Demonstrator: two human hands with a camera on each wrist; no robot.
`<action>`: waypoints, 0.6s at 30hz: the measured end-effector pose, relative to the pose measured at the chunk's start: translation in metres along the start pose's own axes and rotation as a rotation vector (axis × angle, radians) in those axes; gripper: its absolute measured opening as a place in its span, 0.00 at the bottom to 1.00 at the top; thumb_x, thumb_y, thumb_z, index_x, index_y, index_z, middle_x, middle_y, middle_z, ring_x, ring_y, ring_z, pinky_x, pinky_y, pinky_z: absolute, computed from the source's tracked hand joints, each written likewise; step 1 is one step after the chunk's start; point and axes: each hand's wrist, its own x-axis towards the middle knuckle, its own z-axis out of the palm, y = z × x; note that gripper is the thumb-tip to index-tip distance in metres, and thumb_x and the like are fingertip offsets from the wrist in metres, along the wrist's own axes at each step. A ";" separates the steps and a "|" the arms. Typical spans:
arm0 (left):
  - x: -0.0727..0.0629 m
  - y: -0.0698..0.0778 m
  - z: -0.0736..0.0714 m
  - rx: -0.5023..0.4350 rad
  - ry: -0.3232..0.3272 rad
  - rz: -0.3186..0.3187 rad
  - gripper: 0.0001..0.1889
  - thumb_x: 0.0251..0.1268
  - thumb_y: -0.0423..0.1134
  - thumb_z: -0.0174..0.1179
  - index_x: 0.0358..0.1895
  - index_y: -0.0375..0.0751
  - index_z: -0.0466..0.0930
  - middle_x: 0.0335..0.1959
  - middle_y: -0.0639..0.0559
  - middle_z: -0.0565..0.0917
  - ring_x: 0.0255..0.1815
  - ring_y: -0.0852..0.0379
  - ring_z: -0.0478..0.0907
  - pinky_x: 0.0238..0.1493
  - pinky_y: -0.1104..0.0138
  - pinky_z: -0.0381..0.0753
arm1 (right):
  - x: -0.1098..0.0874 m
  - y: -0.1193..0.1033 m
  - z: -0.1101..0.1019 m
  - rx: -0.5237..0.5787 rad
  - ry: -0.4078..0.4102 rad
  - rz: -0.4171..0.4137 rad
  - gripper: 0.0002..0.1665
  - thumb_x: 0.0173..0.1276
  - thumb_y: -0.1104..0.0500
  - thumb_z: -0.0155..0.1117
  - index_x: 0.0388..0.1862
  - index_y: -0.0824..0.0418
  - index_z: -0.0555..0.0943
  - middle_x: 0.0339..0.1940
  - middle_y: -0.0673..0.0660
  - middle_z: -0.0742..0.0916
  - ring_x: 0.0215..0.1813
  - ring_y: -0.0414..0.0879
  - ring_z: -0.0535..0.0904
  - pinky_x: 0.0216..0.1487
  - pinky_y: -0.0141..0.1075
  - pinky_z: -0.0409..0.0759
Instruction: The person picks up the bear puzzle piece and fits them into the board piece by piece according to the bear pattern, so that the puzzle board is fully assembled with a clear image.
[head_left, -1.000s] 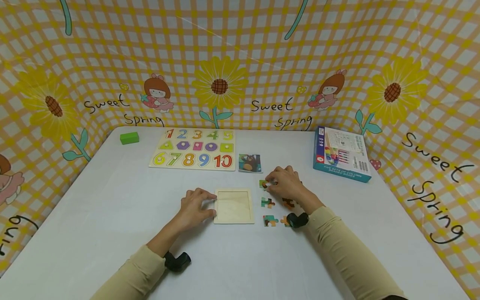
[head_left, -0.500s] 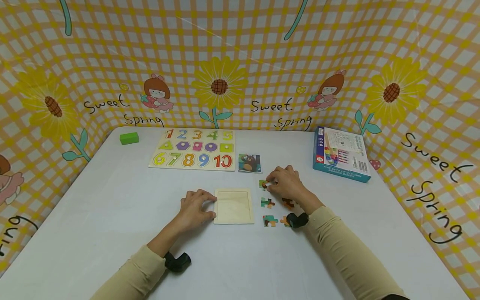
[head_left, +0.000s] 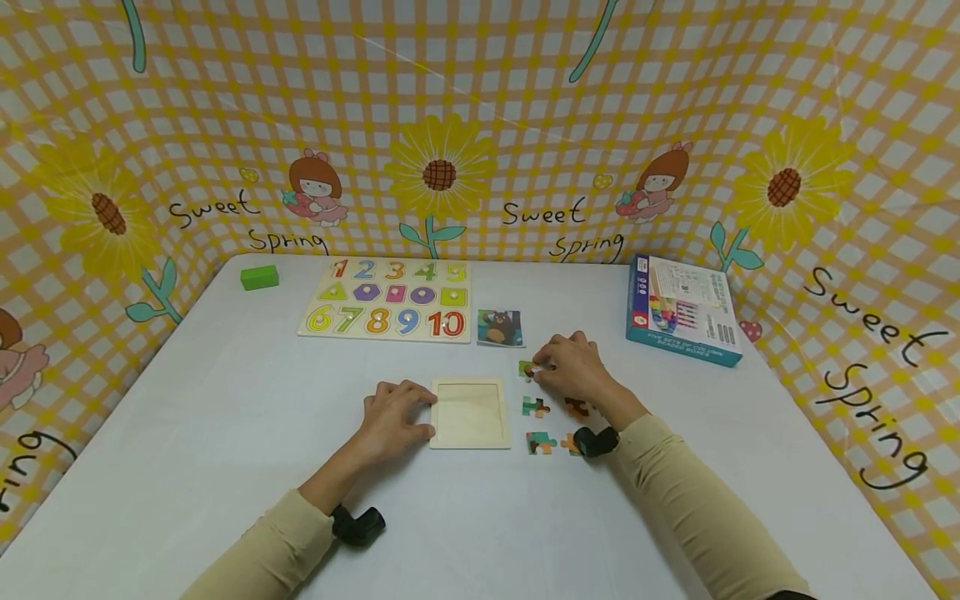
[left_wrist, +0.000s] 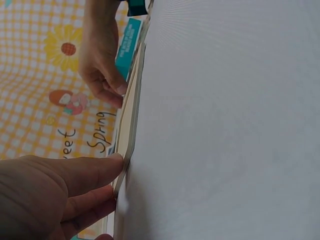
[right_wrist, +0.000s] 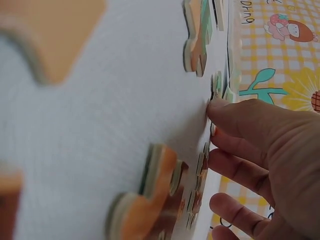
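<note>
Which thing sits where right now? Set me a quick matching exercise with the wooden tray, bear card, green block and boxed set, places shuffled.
Things:
1. wooden tray
2. bear card
3. green block
4. boxed set

Places:
A. near the far left corner of the table
B. toward the far right of the table
C. touched by the left hand
D. just off the right edge of the number board

Pairs: 1-C, 2-D, 3-A, 4-B
</note>
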 end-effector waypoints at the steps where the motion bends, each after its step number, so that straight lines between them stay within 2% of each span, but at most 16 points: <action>1: 0.000 0.000 0.000 -0.001 0.001 0.000 0.20 0.47 0.36 0.71 0.47 0.45 0.81 0.51 0.52 0.80 0.55 0.47 0.64 0.55 0.49 0.55 | 0.000 0.000 0.000 0.000 0.000 -0.001 0.16 0.58 0.51 0.69 0.44 0.55 0.85 0.47 0.56 0.84 0.51 0.58 0.68 0.49 0.52 0.63; 11: -0.001 0.001 0.000 -0.015 0.003 -0.004 0.20 0.47 0.36 0.71 0.47 0.45 0.81 0.52 0.51 0.79 0.54 0.47 0.64 0.55 0.49 0.55 | -0.001 -0.004 -0.004 0.034 -0.014 0.018 0.17 0.58 0.51 0.68 0.44 0.56 0.85 0.47 0.56 0.84 0.53 0.58 0.68 0.53 0.54 0.62; 18: -0.001 0.000 0.001 -0.020 0.006 -0.012 0.20 0.47 0.36 0.71 0.47 0.44 0.82 0.52 0.51 0.79 0.55 0.46 0.64 0.56 0.48 0.54 | -0.005 -0.017 -0.009 0.064 -0.012 -0.028 0.15 0.60 0.52 0.66 0.44 0.55 0.85 0.47 0.57 0.84 0.54 0.59 0.68 0.53 0.54 0.63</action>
